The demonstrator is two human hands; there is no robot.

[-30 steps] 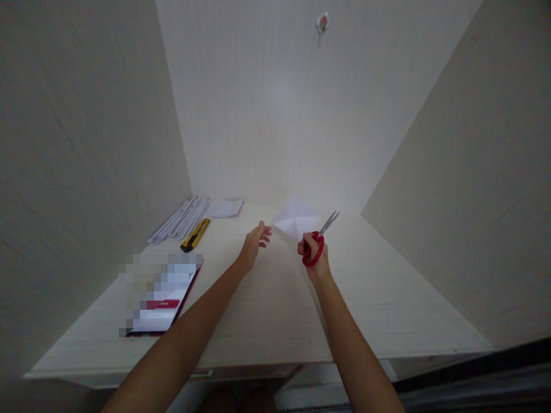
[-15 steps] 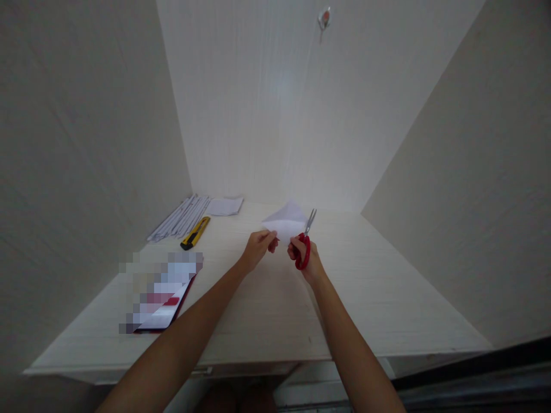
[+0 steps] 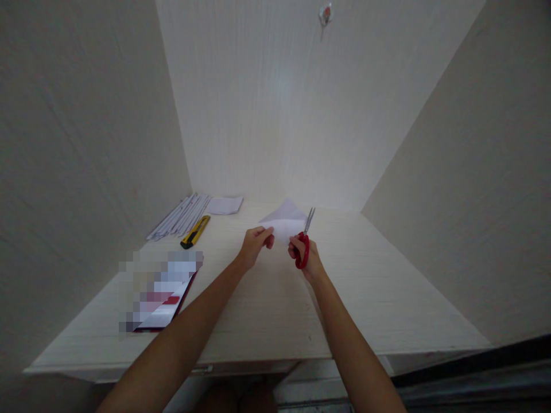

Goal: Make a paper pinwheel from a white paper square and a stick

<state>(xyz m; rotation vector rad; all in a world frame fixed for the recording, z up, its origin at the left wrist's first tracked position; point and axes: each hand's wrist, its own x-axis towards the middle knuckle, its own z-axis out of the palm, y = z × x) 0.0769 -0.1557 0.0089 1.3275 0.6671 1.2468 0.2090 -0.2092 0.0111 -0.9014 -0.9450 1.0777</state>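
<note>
Item: folded white paper (image 3: 284, 222), held in the air just above the pale surface (image 3: 267, 298), between our two hands.

Left hand (image 3: 253, 244): we are pinching the paper's near left edge, fingers closed on it.

Right hand (image 3: 306, 258): we are gripping red-handled scissors (image 3: 303, 244), fingers through the loops, blades pointing up and away beside the paper's right edge. Whether the blades are touching the sheet, we cannot tell.

Handling, as we are judging it: the paper is looking very light and limp where single, stiffer along its creases; it is likely tearing or crumpling under a hard squeeze. We are finding the best hold near a folded edge, close to the blades, so that the sheet is staying taut.

Also present: a yellow utility knife (image 3: 196, 232) and a bundle of paper strips (image 3: 179, 217) at far left, a small white sheet (image 3: 224, 205) beside them, and a blurred booklet (image 3: 160, 292) nearer us.
</note>
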